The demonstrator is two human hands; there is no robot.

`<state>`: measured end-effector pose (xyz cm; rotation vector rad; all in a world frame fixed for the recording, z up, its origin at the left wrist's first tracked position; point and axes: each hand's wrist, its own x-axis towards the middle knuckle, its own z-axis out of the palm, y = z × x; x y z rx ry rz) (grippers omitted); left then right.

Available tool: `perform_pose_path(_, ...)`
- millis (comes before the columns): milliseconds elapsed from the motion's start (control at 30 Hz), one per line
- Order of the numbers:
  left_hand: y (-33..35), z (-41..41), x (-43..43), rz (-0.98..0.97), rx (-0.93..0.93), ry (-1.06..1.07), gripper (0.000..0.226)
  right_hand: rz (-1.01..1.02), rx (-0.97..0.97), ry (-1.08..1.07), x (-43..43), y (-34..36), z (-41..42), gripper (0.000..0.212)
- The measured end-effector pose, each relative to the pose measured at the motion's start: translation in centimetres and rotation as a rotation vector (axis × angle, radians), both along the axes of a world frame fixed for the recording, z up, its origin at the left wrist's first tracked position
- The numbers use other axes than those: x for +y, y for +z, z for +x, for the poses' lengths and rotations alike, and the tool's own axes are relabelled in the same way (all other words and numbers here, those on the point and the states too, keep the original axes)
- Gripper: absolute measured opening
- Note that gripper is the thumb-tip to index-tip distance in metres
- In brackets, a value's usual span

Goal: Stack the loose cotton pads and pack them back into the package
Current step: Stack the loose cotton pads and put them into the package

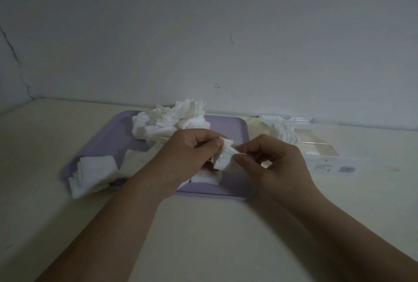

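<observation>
Over the lavender tray (233, 127) the person has both hands up off the surface, working one small bundle of cotton pads (222, 157) between them. The left hand (192, 152) has its fingers curled and its thumb pressed down on the bundle's upper left end. The right hand (278, 164) pinches the opposite end between thumb and forefinger. The bundle runs crosswise from one hand to the other. Its layered edges are turned toward the person and fanned rather than squared up, and one lower corner droops toward the tray. Directly beneath, a few flat pads (207, 176) lie on the tray, partly hidden by the left wrist. A big loose heap of pads (174, 121) sits jumbled at the tray's far side, with no common direction to it. Another clump (95, 170) spills over the near left corner onto the table (203, 225). The package (316, 146) lies flat on the table just to the right of the tray. Its long axis slants from far left to near right, with the barcoded label end nearest the person. Inside its clear body, toward the far end, a short row of pads (285, 133) is packed on edge. I can't make out which end is open.
</observation>
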<state>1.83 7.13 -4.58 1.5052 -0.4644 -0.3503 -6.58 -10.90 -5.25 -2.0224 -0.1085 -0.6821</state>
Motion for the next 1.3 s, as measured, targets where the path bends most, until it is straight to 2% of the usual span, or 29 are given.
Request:
perform_pose_path(200, 0.01, -0.19, 0.03, 0.063, 0.003, -0.044, 0.020, 0.026, 0.054, -0.041, -0.54, -0.25, 0.34, 0.017)
perform_pose_path(333, 0.09, -0.19, 0.02, 0.046, 0.050, -0.074, 0.021, -0.020, 0.020, -0.060, -0.53, -0.41, 0.38, 0.020)
perform_pose_path(567, 0.55, -0.19, -0.21, -0.104, 0.236, -0.117, 0.021, -0.117, -0.118, -0.088, -0.64, -0.78, 0.67, 0.023)
perform_pose_path(667, 0.83, -0.19, -0.02, -0.156, 0.301, -0.140, 0.024, -0.062, -0.116, -0.063, -0.49, -0.48, 0.40, 0.020)
perform_pose_path(767, 0.50, -0.15, -0.14, -0.159, 0.260, -0.120, 0.022, 0.009, -0.125, -0.050, -0.04, -0.19, 0.23, 0.023)
perform_pose_path(900, 0.09, -0.29, -0.41, -0.106, 0.188, -0.095, 0.024, -0.010, -0.177, -0.066, 0.06, -0.14, 0.17, 0.027)
perform_pose_path(1000, 0.09, -0.32, -0.34, -0.077, 0.166, -0.090, 0.024, -0.069, -0.200, -0.045, -0.31, -0.35, 0.36, 0.019)
perform_pose_path(1133, 0.13, -0.44, -0.29, -0.036, 0.134, -0.110, 0.022, -0.189, -0.213, 0.044, -0.42, -0.36, 0.43, 0.024)
perform_pose_path(1300, 0.29, -0.62, -0.31, -0.025, 0.141, -0.120, 0.024, -0.288, -0.255, 0.031, -0.17, -0.23, 0.29, 0.022)
